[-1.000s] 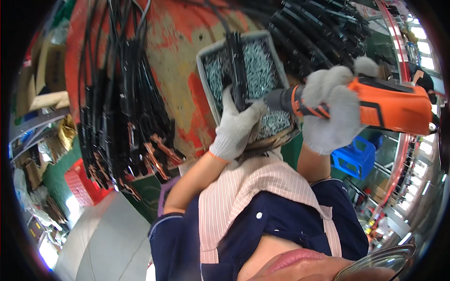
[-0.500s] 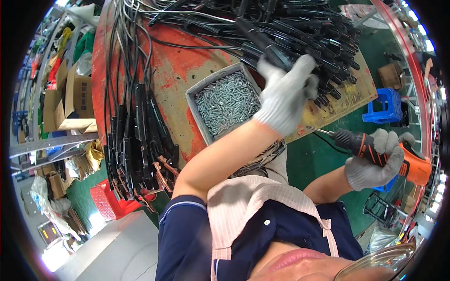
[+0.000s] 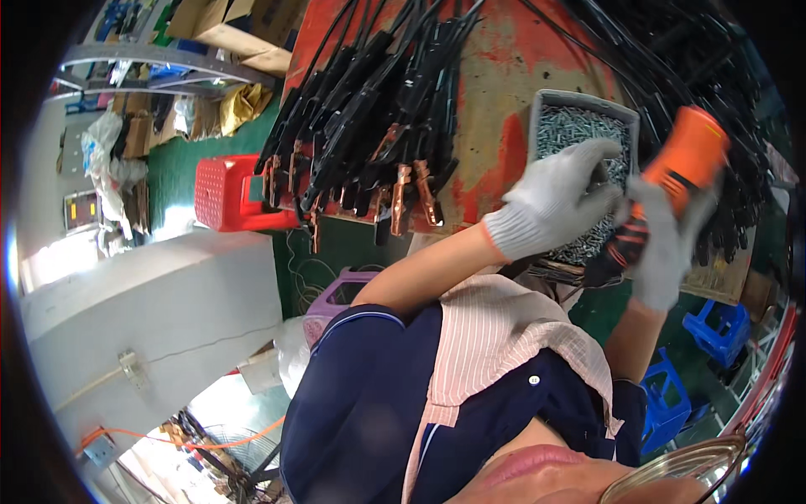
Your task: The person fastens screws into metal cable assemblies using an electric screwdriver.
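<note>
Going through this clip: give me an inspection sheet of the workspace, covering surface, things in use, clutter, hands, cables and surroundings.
Surface: table, worn red and tan.
Things in use: grey box of small screws; orange power driver, blurred.
Clutter: cardboard box and plastic bags, left of the table.
Hands: gloved left hand over the screws, fingertips' hold unclear; gloved right hand gripping the driver.
Cables: black bundle with copper-coloured ends at left, black pile at right; orange cord, lower left.
Surroundings: red stool left, blue stools right, green floor.
</note>
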`<state>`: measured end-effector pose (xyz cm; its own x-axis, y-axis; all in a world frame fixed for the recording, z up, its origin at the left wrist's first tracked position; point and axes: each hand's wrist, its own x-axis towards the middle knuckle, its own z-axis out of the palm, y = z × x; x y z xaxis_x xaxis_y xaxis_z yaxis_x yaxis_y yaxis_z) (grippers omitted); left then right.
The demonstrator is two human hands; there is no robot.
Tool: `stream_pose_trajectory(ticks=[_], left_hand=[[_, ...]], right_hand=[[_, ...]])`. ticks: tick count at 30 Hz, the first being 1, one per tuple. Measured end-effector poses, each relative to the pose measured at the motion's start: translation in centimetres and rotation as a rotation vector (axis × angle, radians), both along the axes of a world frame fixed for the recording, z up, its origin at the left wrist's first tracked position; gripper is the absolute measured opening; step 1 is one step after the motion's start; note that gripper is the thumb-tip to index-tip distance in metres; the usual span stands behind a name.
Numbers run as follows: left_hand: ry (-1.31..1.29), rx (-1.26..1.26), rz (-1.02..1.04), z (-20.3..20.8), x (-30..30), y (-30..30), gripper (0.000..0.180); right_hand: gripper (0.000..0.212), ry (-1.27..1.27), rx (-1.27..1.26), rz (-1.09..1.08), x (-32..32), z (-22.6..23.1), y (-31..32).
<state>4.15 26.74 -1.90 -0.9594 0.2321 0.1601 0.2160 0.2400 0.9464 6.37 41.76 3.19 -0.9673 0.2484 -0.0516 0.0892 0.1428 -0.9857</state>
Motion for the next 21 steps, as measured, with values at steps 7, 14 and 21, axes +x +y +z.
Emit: stream_pose_trajectory(ticks=[7,14,21], left_hand=[[0.346,-0.849,0.568,0.2,3.9,-14.0,0.036],[0.313,-1.194,0.486,-0.5,2.6,-17.1,0.028],[0.408,-0.432,0.303,2.7,1.0,-11.6,0.022]], right_hand=[[0.075,0.132,0.709,0.270,-7.6,-5.1,-0.8],[0.079,0.239,0.172,0.577,-9.1,-3.0,-8.8],[0.043,-0.398,-1.142,0.521,-18.8,-7.6,-13.3]])
